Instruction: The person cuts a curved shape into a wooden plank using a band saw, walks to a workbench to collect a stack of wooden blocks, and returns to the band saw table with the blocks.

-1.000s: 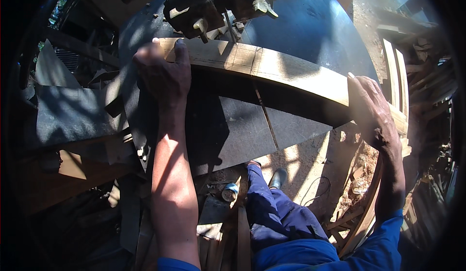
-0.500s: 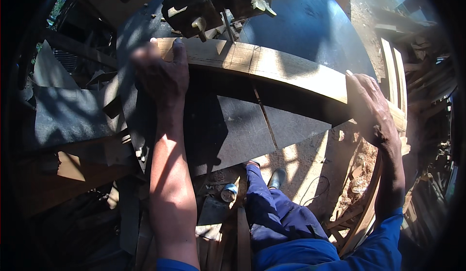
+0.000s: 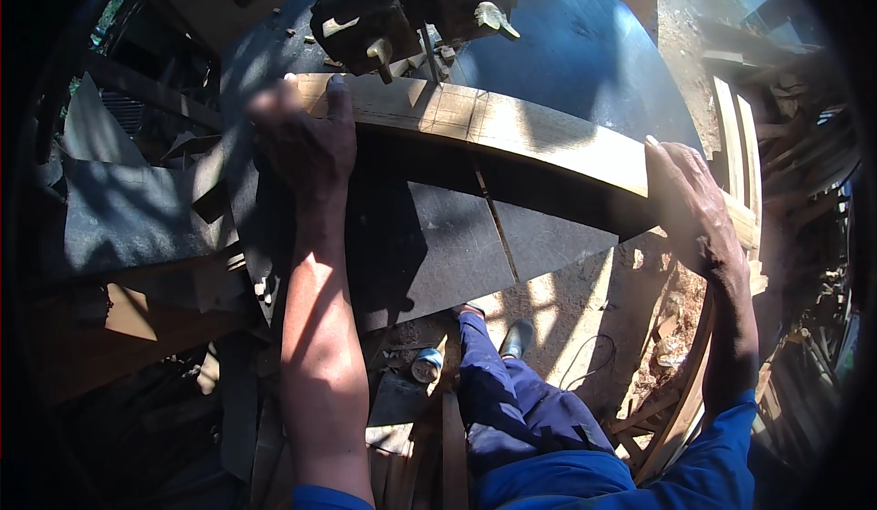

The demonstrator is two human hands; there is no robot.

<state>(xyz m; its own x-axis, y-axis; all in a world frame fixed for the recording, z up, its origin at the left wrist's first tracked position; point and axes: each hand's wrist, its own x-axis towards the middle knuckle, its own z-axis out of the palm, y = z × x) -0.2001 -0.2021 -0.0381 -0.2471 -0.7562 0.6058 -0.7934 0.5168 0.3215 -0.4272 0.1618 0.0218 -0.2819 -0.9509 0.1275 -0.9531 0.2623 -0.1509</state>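
Both grips clenched on the wooden plank (image 3: 512, 131): left hand (image 3: 306, 140), right hand (image 3: 690, 199); saw blade guide (image 3: 402, 12) just behind.

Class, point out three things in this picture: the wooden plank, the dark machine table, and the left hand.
wooden plank (image 3: 539, 136), head view, sunlit top face.
dark machine table (image 3: 429, 245), head view, bare surface below the plank.
left hand (image 3: 306, 140), head view, back of the hand.

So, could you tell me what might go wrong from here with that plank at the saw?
1. The left hand presses the plank down close to the blade; a slip could bring the fingers to it.
2. The right hand grips the far end, which overhangs the table; the plank may tip or twist and bind.
3. Scrap wood by the shoe could trip.
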